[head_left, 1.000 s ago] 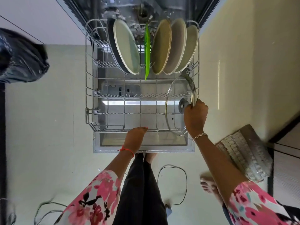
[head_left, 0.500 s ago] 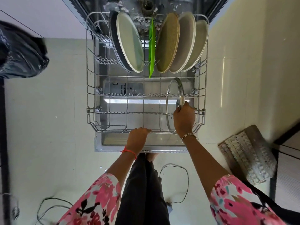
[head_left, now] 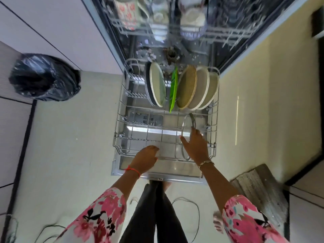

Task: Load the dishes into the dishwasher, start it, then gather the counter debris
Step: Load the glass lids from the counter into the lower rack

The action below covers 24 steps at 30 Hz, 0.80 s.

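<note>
The dishwasher (head_left: 245, 55) is wide open and its lower rack (head_left: 122, 120) is pulled out over the door. Five plates (head_left: 187, 86) stand on edge at the back of the rack, with a thin green flat thing (head_left: 173, 88) between them. A glass lid (head_left: 186, 123) stands on its edge in the front right part of the rack.

The right hand (head_left: 195, 146) is at the lid. Its grip is spread, with thumb and fingers apart and straight, so it is not pinching the lid. It looks like the lid stands by itself in the wires.

The left hand (head_left: 146, 158) rests on the front edge of the rack. I cannot tell if its fingers hook round the wire.

Cups (head_left: 157, 16) sit in the upper rack (head_left: 228, 32), but they look blurry.

So most of the loading looks done, though the front left of the rack has room. The rack is not pushed in, the door is not shut, and the machine is not started. The counter is not in view, so I think gathering the bits on it comes last. A black bin bag (head_left: 43, 76) stands near on the left.
</note>
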Available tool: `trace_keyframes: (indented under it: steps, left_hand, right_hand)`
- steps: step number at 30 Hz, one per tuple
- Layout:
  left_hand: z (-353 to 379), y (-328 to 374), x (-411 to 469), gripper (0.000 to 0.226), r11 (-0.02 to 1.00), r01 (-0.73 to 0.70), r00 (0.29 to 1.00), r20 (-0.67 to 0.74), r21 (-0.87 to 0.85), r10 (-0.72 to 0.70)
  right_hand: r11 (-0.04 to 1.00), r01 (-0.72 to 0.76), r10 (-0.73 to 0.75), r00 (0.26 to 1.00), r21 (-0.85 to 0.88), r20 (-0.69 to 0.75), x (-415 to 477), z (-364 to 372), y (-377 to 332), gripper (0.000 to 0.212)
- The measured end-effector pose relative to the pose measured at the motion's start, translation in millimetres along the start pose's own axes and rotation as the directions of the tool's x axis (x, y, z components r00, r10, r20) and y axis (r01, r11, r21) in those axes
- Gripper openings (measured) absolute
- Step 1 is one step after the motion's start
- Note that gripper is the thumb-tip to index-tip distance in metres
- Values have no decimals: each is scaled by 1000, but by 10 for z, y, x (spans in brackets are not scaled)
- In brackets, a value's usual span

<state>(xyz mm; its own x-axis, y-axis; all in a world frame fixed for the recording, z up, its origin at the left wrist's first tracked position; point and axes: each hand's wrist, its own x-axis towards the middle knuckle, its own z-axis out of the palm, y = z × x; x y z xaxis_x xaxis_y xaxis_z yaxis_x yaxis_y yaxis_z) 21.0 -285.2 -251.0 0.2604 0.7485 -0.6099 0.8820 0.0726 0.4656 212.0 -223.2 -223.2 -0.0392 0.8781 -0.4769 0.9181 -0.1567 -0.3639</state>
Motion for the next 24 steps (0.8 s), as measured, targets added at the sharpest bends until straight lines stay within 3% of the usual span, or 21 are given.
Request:
trace_keyframes:
  steps: [6,8,10,14,24]
  left_hand:
    - [-1205,-74,-945,49,997,48,981,-189,62,-35]
    - [-1587,-200,-1334,44,996,33,932,-362,80,-2]
    - [-1906,-414,-1678,35,993,43,908,-419,106,5]
    - [-2444,-1007,-2164,45,990,128,861,-502,59,-81]
    - [-4214,-2868,-3027,36,985,165,731,-677,47,-91]
  right_hand:
    - [925,326,-319,946,-197,66,-509,-577,-1181,43]
    - [858,453,-439,891,-240,114,-667,-743,-1719,33]
    - [781,555,-544,830,-286,122,-800,-876,-2259,29]
    - [737,606,-580,794,-299,181,-830,-931,-3305,40]
    - [715,623,-667,744,-319,-44,-675,-787,-5775,38]
